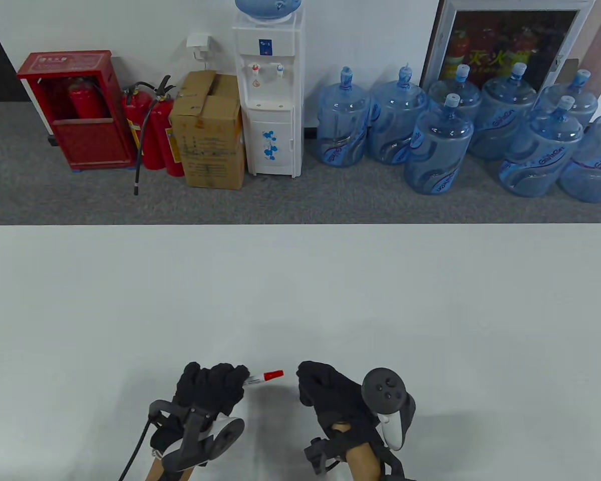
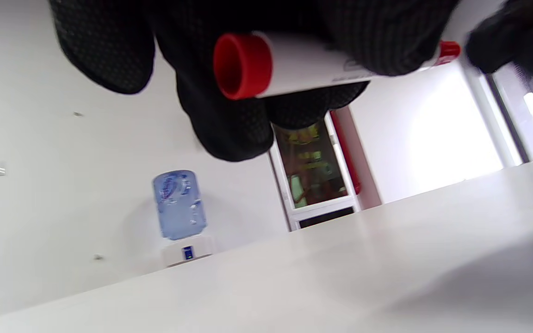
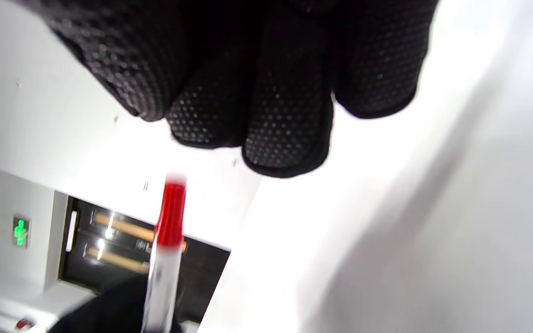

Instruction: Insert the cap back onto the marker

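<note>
Left hand: the left hand (image 1: 211, 386) in a black dotted-grip knit glove has its fingers curled around the marker (image 1: 260, 379), holding it just above the desk (image 1: 300, 290), with a tracker strapped to its back.
Right hand: the right hand (image 1: 330, 391) in the same kind of glove sits close to the marker's red end without touching it; its fingers (image 3: 285, 115) are bunched and bent downward, and whether they hold anything cannot be told.
Marker: one slim white cylinder with printed text, lying roughly level and pointing towards the right hand.
Cap: the red cap (image 1: 274, 375) is seated on the end facing the right hand.
Rear end: a round red plug (image 2: 241, 66) closes the other end.
Desk: smooth, matte white, with rounded corners.
</note>
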The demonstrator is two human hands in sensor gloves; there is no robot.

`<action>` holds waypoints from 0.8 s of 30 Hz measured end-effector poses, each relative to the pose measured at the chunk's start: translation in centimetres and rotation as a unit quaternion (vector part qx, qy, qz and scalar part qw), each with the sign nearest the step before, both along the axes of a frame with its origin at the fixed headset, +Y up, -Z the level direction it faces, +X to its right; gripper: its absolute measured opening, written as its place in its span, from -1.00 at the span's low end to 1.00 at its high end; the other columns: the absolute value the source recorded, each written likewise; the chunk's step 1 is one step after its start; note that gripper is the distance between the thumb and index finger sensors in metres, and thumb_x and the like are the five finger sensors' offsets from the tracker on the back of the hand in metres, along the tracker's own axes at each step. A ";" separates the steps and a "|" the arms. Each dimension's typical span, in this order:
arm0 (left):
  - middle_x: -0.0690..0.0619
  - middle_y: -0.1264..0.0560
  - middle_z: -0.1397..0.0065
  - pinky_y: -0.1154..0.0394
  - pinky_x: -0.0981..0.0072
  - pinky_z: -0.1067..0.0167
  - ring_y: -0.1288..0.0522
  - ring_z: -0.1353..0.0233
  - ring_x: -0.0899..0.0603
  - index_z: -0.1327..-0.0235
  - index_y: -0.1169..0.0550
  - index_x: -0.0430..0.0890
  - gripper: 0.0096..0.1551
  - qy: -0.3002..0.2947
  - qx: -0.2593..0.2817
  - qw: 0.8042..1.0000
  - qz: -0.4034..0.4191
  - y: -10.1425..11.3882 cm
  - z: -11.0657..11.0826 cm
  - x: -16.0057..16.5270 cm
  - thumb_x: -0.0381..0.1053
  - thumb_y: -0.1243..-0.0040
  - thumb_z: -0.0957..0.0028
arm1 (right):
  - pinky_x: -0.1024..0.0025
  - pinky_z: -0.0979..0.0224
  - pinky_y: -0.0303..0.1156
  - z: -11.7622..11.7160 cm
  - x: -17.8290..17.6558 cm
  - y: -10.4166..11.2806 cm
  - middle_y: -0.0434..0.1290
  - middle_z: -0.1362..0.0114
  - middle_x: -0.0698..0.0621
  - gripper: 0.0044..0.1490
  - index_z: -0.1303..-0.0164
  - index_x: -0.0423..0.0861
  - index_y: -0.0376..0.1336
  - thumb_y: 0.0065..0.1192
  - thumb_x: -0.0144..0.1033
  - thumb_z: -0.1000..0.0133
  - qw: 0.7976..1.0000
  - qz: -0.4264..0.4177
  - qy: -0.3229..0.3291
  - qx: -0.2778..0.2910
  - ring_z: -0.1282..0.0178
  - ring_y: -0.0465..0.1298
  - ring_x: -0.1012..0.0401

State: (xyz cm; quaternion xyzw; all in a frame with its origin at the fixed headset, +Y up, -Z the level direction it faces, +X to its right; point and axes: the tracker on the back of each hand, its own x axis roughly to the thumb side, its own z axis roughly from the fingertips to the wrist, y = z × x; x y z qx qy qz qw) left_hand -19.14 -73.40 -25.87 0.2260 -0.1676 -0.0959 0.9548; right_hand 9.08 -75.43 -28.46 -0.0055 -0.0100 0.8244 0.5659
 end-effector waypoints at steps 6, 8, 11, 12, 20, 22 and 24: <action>0.08 -0.58 -0.32 -0.42 -0.23 -0.34 -0.71 -0.15 -0.10 -0.22 -0.56 0.28 -0.48 0.173 0.007 0.984 -0.032 0.3 -2.4 -5.7 0.22 -0.19 0.07 | -0.02 -0.33 0.53 0.7 3.4 2.1 0.63 -0.21 0.10 -0.39 -0.23 0.10 0.41 0.19 0.11 -0.02 0.979 0.169 -0.091 0.068 -0.12 0.70 0.13; 0.07 -0.60 -0.27 -0.44 -0.22 -0.32 -0.72 -0.09 -0.10 -0.21 -0.58 0.25 -0.48 0.219 0.008 0.975 -0.026 0.4 -2.9 -7.8 0.22 -0.21 0.07 | -0.07 -0.39 0.48 0.9 4.1 2.6 0.58 -0.33 0.08 -0.34 -0.29 0.12 0.37 0.15 0.15 -0.02 0.962 0.232 -0.120 0.084 -0.26 0.65 0.09; 0.04 -0.63 -0.23 -0.45 -0.23 -0.29 -0.74 -0.03 -0.11 -0.21 -0.60 0.19 -0.47 0.284 -0.011 0.959 -0.002 0.4 -3.4 -10.4 0.20 -0.25 0.07 | -0.13 -0.48 0.36 1.2 4.5 3.1 0.47 -0.50 0.07 -0.27 -0.38 0.12 0.31 0.11 0.19 -0.01 0.932 0.317 -0.142 0.104 -0.47 0.53 0.06; 0.04 -0.64 -0.21 -0.46 -0.23 -0.28 -0.74 -0.02 -0.12 -0.21 -0.61 0.17 -0.47 0.299 -0.015 0.954 -0.003 0.3 -3.6 -11.1 0.19 -0.26 0.07 | -0.14 -0.50 0.33 1.2 4.5 3.2 0.44 -0.54 0.08 -0.25 -0.40 0.14 0.29 0.09 0.21 -0.01 0.922 0.344 -0.144 0.105 -0.53 0.49 0.07; 0.00 -0.64 -0.24 -0.50 -0.19 -0.24 -0.78 0.02 -0.10 -0.26 -0.60 0.06 -0.45 0.442 -0.120 0.888 -0.030 -1.9 -4.8 -14.9 0.12 -0.29 0.04 | -0.19 -0.59 -0.03 1.2 4.4 3.0 0.04 -0.76 0.13 -0.09 -0.57 0.20 0.04 -0.11 0.32 0.02 0.888 0.437 -0.120 0.080 -0.76 0.02 0.10; -0.01 -0.64 -0.23 -0.51 -0.19 -0.22 -0.79 0.02 -0.09 -0.25 -0.60 0.05 -0.44 0.466 -0.143 0.873 -0.019 -2.3 -4.9 -15.9 0.12 -0.29 0.04 | -0.19 -0.59 -0.12 1.1 4.3 2.9 -0.05 -0.77 0.14 -0.07 -0.60 0.22 -0.02 -0.16 0.35 0.03 0.885 0.447 -0.110 0.067 -0.77 -0.07 0.11; -0.02 -0.64 -0.23 -0.51 -0.19 -0.22 -0.78 0.02 -0.09 -0.26 -0.59 0.04 -0.44 0.487 -0.165 0.857 -0.020 -2.6 -4.9 -16.8 0.12 -0.28 0.03 | -0.18 -0.58 -0.18 1.0 4.2 2.7 -0.11 -0.78 0.15 -0.05 -0.61 0.23 -0.08 -0.22 0.37 0.03 0.877 0.467 -0.103 0.051 -0.77 -0.12 0.12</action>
